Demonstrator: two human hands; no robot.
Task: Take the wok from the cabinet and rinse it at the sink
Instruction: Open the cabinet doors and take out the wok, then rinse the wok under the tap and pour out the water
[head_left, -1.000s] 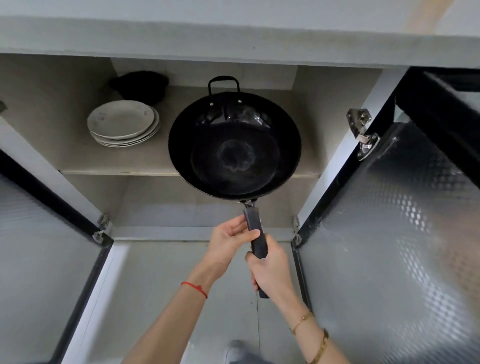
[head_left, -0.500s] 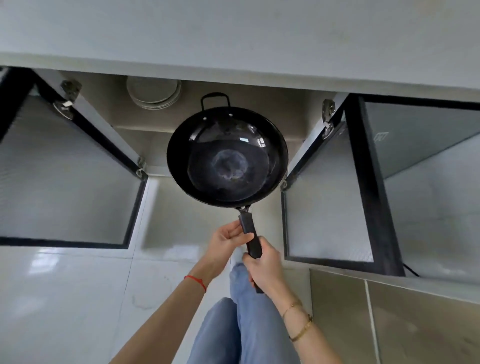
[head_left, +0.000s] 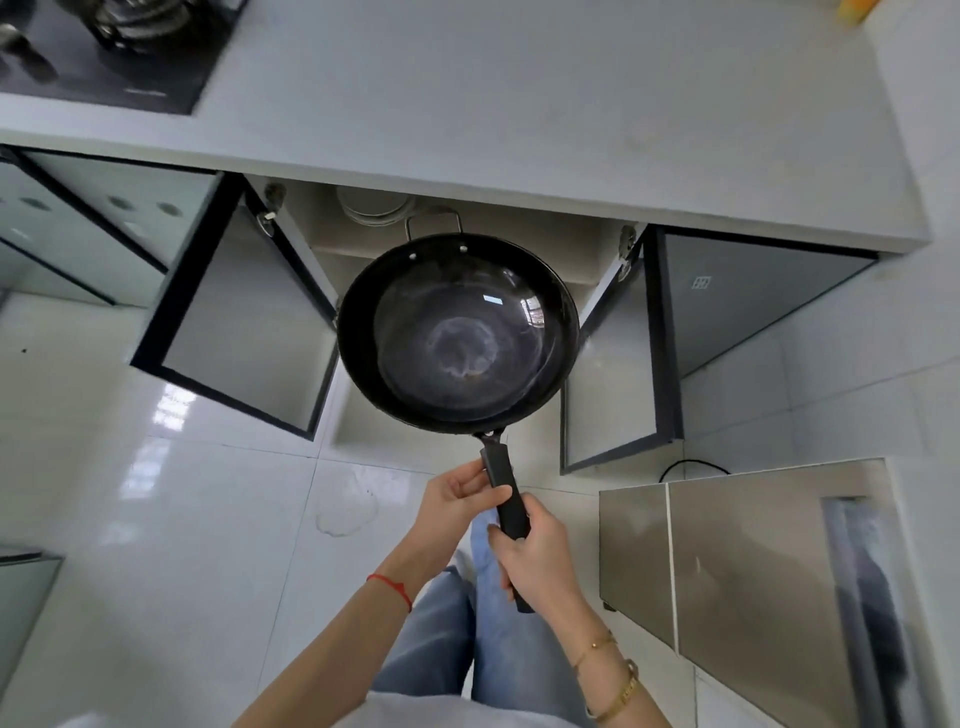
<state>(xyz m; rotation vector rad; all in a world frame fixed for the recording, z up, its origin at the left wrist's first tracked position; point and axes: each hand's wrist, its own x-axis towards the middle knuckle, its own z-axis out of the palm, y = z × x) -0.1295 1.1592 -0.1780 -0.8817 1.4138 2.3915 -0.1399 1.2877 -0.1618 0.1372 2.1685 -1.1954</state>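
Wok (head_left: 458, 332) out front of open cabinet (head_left: 582, 249); my right hand (head_left: 540, 556) gripping handle (head_left: 504, 488), left hand (head_left: 452, 501) pinching it w/ fingertips.

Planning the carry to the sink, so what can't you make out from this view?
- Sink: not in the head view at all.
- Plates: mostly hidden under the counter edge.
- Wok handle end: covered by the right hand; left hand pinches it higher up.
- Stove: cut off at top left, blurred.
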